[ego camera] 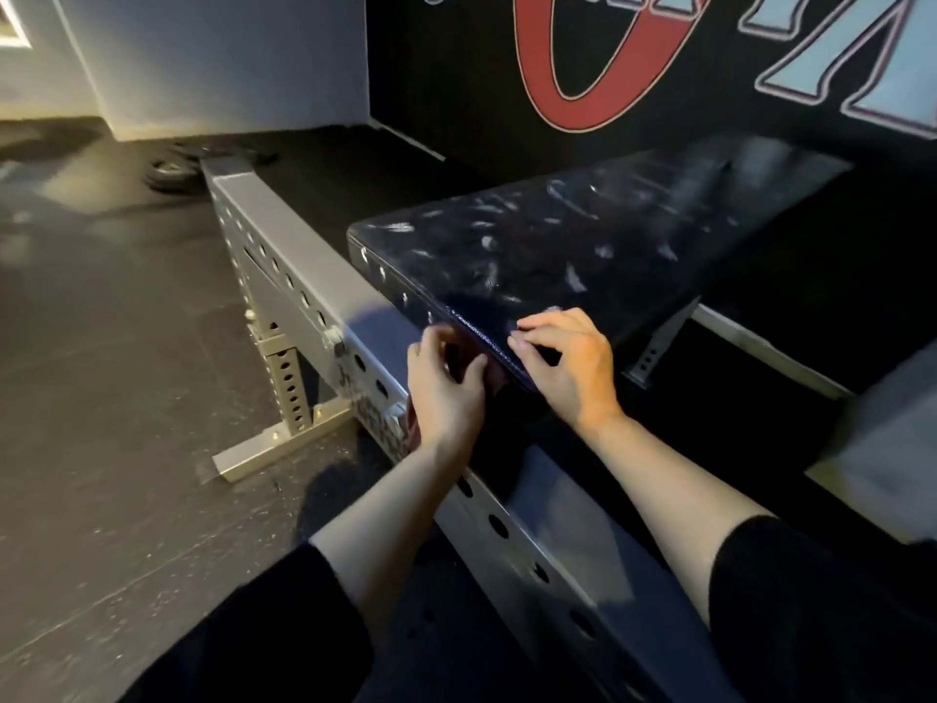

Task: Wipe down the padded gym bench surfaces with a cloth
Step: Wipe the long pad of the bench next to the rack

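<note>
Black padded vinyl bench top (583,246) running long away rightward; left hand (446,388) curled at near edge, right hand (568,367) fingertips resting on top; cloth unseen.

dim room | light patch far left | glare streaks on pad (583,246) | edges blurred, bowed

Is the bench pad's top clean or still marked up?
Still marked: the bench pad shows whitish smears and streaks across its dark top; no cloth is clearly visible.
</note>
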